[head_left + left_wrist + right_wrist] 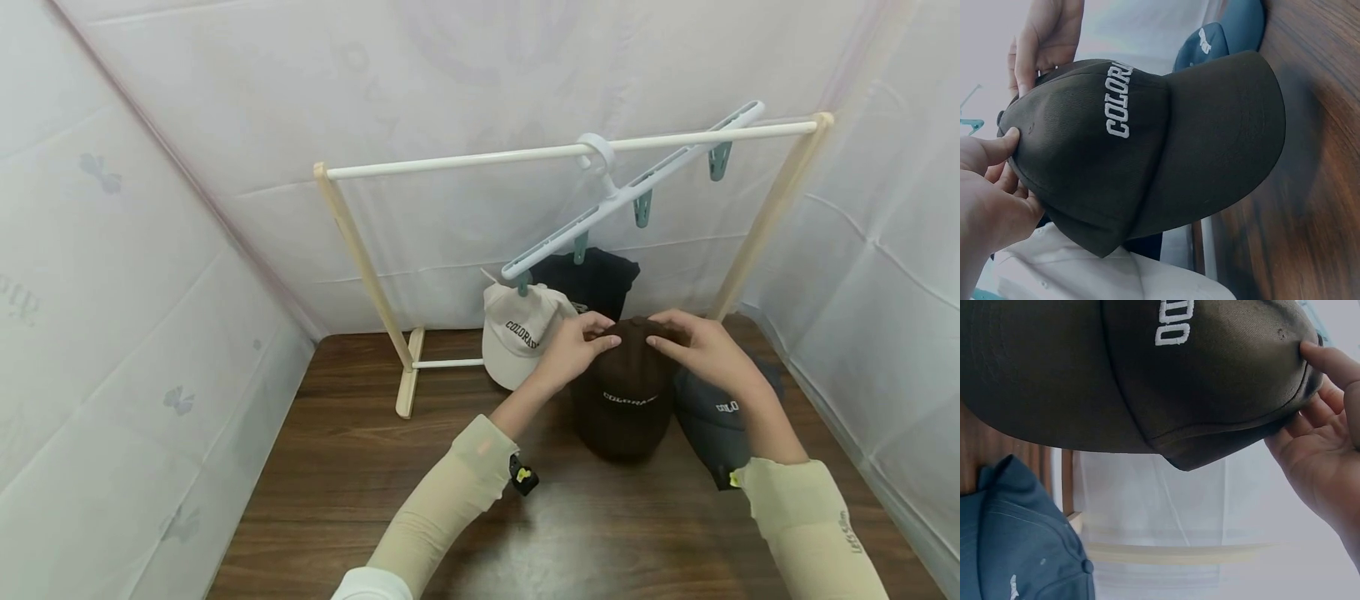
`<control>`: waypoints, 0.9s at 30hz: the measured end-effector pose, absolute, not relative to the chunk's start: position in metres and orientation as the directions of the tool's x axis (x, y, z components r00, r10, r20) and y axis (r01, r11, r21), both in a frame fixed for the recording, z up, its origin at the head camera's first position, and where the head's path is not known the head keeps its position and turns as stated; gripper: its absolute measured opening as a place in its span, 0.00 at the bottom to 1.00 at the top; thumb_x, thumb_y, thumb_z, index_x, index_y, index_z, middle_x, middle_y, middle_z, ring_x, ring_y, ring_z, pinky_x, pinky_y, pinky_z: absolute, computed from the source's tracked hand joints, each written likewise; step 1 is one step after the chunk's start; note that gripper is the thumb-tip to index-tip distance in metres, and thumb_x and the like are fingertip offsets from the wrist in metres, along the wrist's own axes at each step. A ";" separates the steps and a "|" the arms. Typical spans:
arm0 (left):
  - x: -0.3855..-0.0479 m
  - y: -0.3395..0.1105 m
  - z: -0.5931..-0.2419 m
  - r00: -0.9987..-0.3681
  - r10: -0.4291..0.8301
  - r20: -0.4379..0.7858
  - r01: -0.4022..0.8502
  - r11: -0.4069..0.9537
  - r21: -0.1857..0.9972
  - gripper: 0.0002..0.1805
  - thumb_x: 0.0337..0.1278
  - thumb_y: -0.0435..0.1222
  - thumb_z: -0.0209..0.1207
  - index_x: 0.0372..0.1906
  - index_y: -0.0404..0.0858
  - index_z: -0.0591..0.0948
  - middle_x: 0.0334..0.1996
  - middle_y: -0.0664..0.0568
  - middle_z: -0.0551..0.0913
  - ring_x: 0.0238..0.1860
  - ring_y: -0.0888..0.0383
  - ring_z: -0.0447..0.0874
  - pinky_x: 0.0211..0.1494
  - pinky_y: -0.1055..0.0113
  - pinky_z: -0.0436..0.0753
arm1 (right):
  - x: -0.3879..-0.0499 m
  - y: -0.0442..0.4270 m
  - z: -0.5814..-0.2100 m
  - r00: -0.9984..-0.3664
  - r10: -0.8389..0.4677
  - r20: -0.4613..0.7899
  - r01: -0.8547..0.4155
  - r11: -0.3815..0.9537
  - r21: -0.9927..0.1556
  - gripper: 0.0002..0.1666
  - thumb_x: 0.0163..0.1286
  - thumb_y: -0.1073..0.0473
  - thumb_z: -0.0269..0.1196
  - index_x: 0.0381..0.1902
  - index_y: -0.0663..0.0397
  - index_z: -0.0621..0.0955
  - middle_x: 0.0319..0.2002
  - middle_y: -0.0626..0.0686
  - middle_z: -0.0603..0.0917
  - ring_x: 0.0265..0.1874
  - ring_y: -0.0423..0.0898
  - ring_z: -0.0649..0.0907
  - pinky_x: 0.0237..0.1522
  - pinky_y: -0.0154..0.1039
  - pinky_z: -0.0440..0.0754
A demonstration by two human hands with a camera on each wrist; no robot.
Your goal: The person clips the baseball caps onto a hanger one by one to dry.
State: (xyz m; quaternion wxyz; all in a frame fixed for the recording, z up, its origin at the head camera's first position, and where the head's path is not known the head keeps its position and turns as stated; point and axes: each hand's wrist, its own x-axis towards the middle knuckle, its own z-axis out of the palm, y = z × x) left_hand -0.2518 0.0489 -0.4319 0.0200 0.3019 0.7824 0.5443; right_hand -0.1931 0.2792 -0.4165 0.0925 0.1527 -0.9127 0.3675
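A dark brown baseball cap with white lettering hangs brim-down between both hands. My left hand pinches the top of its crown on one side, thumb in front and fingers behind. On the other side my right hand pinches the crown the same way. In the left wrist view the brim of the brown cap stands over the wood with a shadow beside it. A pale hanger with green clips is above and behind the hands. Its nearest clip overlaps a cream cap; whether it grips is unclear.
The hanger hooks over the white rod of a wooden-legged rack. A black cap is behind the cream one. A dark blue cap lies right on the brown table. Pale cloth walls enclose the table.
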 end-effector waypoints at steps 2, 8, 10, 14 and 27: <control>-0.251 0.049 -0.430 -0.815 0.490 0.309 0.457 0.215 0.863 0.07 0.66 0.35 0.66 0.45 0.37 0.86 0.42 0.51 0.88 0.40 0.67 0.84 0.42 0.75 0.82 | -0.193 0.280 -0.414 -0.934 -0.216 0.284 -0.352 0.687 -0.636 0.16 0.76 0.52 0.63 0.57 0.50 0.81 0.52 0.55 0.86 0.48 0.47 0.84 0.43 0.36 0.83; -0.249 0.050 -0.423 -0.816 0.479 0.324 0.468 0.218 0.856 0.07 0.65 0.35 0.67 0.44 0.38 0.86 0.41 0.52 0.88 0.39 0.67 0.84 0.41 0.75 0.81 | -0.191 0.279 -0.408 -0.936 -0.205 0.287 -0.346 0.696 -0.630 0.19 0.73 0.51 0.67 0.57 0.51 0.81 0.51 0.55 0.86 0.42 0.38 0.83 0.38 0.33 0.81; -0.249 0.049 -0.423 -0.815 0.478 0.328 0.472 0.218 0.854 0.07 0.65 0.35 0.67 0.45 0.38 0.86 0.41 0.52 0.88 0.39 0.67 0.84 0.41 0.75 0.81 | -0.190 0.278 -0.408 -0.937 -0.190 0.292 -0.338 0.701 -0.629 0.19 0.73 0.51 0.67 0.57 0.51 0.81 0.51 0.55 0.86 0.41 0.39 0.83 0.38 0.33 0.81; -0.248 0.047 -0.421 -0.806 0.480 0.347 0.496 0.227 0.838 0.08 0.65 0.35 0.67 0.45 0.38 0.86 0.42 0.52 0.89 0.40 0.66 0.85 0.41 0.76 0.81 | -0.189 0.276 -0.406 -0.939 -0.165 0.302 -0.326 0.708 -0.626 0.19 0.72 0.50 0.67 0.56 0.51 0.81 0.50 0.55 0.87 0.42 0.45 0.83 0.38 0.33 0.80; -0.247 0.044 -0.411 -0.773 0.494 0.397 0.578 0.291 0.762 0.08 0.66 0.39 0.67 0.46 0.42 0.86 0.41 0.56 0.89 0.40 0.69 0.84 0.40 0.78 0.80 | -0.186 0.274 -0.390 -0.942 -0.141 0.304 -0.304 0.739 -0.602 0.20 0.72 0.48 0.67 0.56 0.52 0.83 0.52 0.58 0.87 0.46 0.55 0.86 0.38 0.39 0.82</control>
